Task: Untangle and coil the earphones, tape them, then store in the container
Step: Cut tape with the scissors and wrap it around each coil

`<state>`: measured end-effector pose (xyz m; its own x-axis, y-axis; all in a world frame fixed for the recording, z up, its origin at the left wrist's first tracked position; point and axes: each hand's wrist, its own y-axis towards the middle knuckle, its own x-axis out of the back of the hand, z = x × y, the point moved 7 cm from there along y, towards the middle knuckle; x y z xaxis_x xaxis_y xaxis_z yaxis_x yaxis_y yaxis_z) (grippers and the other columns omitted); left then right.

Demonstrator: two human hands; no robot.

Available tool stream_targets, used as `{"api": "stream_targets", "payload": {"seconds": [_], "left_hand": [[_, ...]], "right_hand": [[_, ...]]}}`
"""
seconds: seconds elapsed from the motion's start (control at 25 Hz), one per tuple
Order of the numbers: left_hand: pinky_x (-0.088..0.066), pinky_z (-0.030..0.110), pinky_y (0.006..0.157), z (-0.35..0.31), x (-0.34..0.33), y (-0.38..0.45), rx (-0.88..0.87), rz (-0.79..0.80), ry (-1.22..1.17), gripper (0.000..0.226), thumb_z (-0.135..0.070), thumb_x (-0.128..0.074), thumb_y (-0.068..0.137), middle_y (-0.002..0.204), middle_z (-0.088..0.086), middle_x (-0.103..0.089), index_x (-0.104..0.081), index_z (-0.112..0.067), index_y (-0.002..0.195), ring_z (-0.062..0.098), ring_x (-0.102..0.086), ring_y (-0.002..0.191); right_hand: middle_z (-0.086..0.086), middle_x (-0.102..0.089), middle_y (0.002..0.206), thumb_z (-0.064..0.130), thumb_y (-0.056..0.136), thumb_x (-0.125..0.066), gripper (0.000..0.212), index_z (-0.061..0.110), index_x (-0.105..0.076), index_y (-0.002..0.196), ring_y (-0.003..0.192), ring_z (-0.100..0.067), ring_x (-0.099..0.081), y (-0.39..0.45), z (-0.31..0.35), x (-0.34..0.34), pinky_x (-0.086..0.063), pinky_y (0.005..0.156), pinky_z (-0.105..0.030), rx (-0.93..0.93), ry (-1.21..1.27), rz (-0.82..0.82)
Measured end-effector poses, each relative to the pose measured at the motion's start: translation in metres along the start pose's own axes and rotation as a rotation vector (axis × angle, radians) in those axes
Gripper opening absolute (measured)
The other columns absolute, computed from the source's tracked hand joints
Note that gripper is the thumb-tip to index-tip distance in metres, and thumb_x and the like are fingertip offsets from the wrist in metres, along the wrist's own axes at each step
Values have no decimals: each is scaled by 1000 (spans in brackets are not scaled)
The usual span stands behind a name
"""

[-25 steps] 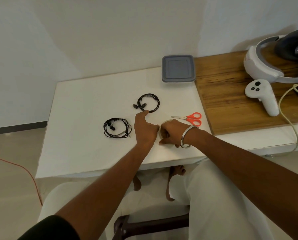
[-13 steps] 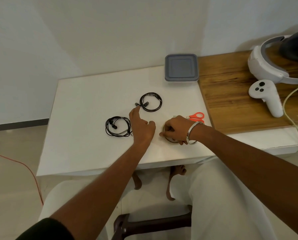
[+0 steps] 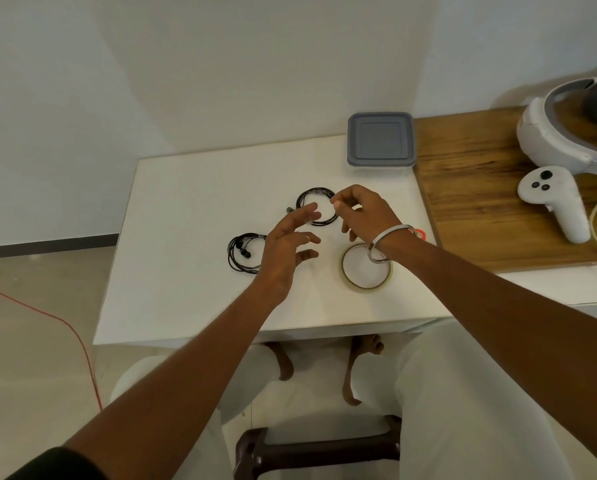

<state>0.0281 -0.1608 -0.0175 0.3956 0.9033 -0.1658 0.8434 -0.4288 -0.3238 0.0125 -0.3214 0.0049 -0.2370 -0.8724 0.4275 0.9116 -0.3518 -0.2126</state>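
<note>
Plain white walls meet a pale tiled floor along a dark skirting strip. A white table stands beside a wooden-topped surface, and a dark brown stool sits below. Light is soft and even.

We have 1 head-worn view, looking forward and steeply down at the white bench from close above.
</note>
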Motion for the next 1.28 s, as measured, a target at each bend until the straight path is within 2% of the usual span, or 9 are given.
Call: {"api": "stream_targets", "payload": {"seconds": [0.08, 0.2, 0.32, 0.44, 0.6, 0.72, 0.88, 1.08, 1.28], "left_hand": [[-53, 33, 78, -2, -1, 0, 15, 30, -41, 49, 5, -45, 89, 127, 0, -63, -63, -22, 126, 16, -61, 90], [-52, 37, 84, -6, -6, -1, 46, 53, -138, 41, -4, -43, 95, 136, 4, -55, -64, -27, 122, 18, -56, 96], [-50, 41, 91, -7, -7, 2, 67, 38, -206, 36, -12, -42, 98, 138, 8, -52, -66, -28, 120, 21, -51, 101], [-47, 48, 98, -7, -9, 3, 68, 48, -225, 38, -13, -39, 98, 138, 9, -52, -65, -26, 123, 24, -50, 106], [-50, 42, 89, -14, -10, 2, 78, 102, -219, 52, -17, -48, 81, 133, 7, -57, -58, -26, 130, 21, -55, 105], [-51, 40, 87, -17, -7, 4, 58, 99, -142, 51, -16, -50, 86, 122, 4, -64, -53, -34, 134, 19, -58, 99], [-54, 36, 83, -16, -5, 7, 25, 79, -15, 44, -14, -49, 95, 118, 3, -66, -52, -41, 129, 17, -61, 95], [-55, 32, 80, -13, -4, 11, 6, 108, 94, 54, -4, -46, 94, 110, -5, -69, -52, -44, 130, 13, -64, 95], [-55, 32, 81, -16, 0, 12, -26, 95, 130, 54, -5, -47, 95, 118, -2, -64, -48, -42, 134, 17, -62, 98]], "right_hand": [[0, -61, 97, 21, 94, -51, 17, 17, -59, 109, 71, -14, -62, -2, 1, -5, -55, 59, -24, 4, 60, 44], [0, -61, 96, 23, 95, -51, 22, 16, -60, 113, 76, -13, -60, -6, 0, -12, -55, 67, -27, -24, 148, 89], [3, -61, 90, 32, 94, -54, 23, 17, -59, 110, 77, -13, -59, -11, 1, -22, -54, 68, -29, -81, 259, 157], [3, -60, 90, 31, 92, -56, 22, 17, -57, 110, 75, -14, -58, -13, 3, -30, -53, 66, -30, -75, 273, 177], [-2, -56, 96, 19, 92, -56, 19, 17, -53, 111, 75, -15, -56, -7, 3, -23, -52, 60, -25, -28, 197, 3], [-4, -56, 105, 15, 94, -49, 17, 19, -54, 109, 83, -17, -57, -1, 0, -15, -51, 58, -21, -47, 235, -85], [1, -62, 97, 27, 95, -50, 24, 15, -61, 111, 86, -14, -60, 1, 2, -19, -54, 62, -21, -57, 190, 14], [3, -65, 91, 29, 91, -58, 14, 19, -62, 99, 82, -12, -62, 0, 9, -23, -53, 63, -20, -7, 164, 54], [7, -66, 84, 32, 89, -61, 11, 22, -64, 92, 79, -8, -63, -4, 12, -26, -54, 65, -21, 5, 219, 112]]}}
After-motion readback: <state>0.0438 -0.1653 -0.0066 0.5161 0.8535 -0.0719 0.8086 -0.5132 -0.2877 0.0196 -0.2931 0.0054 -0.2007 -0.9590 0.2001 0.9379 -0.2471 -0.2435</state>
